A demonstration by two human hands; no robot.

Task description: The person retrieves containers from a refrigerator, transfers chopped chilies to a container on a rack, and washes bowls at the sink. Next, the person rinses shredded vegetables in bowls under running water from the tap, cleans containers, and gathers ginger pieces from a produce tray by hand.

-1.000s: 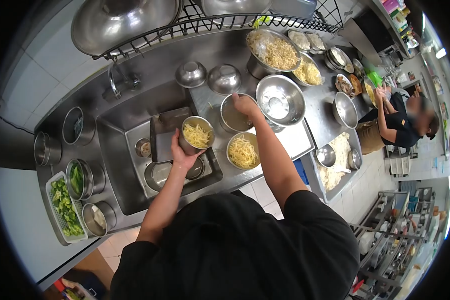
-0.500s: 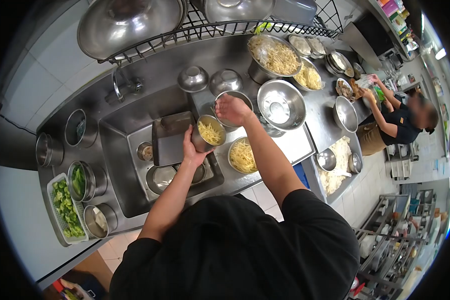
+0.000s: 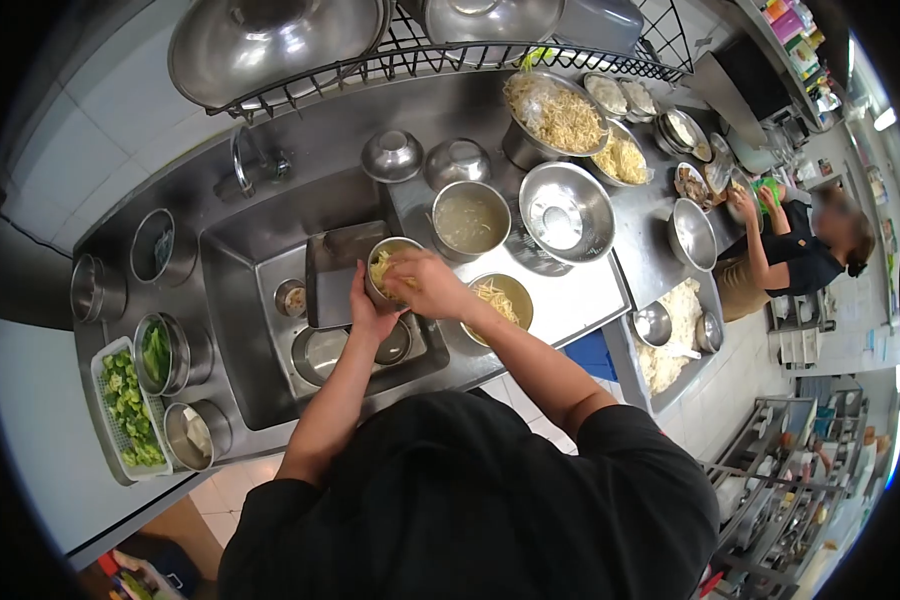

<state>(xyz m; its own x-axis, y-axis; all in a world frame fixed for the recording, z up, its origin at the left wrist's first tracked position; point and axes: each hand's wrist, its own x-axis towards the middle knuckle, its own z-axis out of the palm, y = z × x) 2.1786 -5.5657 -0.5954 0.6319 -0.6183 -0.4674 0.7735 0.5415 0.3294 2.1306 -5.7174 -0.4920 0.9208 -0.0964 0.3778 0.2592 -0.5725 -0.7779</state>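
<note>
Over the right part of the sink, my left hand (image 3: 372,318) is wrapped round a small steel bowl (image 3: 383,297) of pale yellow strips (image 3: 378,268). My right hand (image 3: 420,284) reaches over the bowl's mouth, its fingers bent down into the strips; whether they grip any is hidden. A second bowl (image 3: 517,295) of similar strips stands on the counter by my right wrist, partly covered by the forearm. Behind it is a steel pot (image 3: 470,222) of cloudy liquid. An empty-looking steel colander (image 3: 567,213) stands to the right of the pot.
The sink (image 3: 255,385) holds a rectangular tray (image 3: 328,275) and pans. Left of it stand pots and a basket of green vegetables (image 3: 130,405). Bowls of sprouts (image 3: 560,115) and noodles fill the back right. A wire rack hangs above; a co-worker (image 3: 795,250) stands at right.
My right hand has moved from over the pot of liquid to the small bowl. The bowl in my left hand has shifted slightly left. The co-worker's hands have also moved.
</note>
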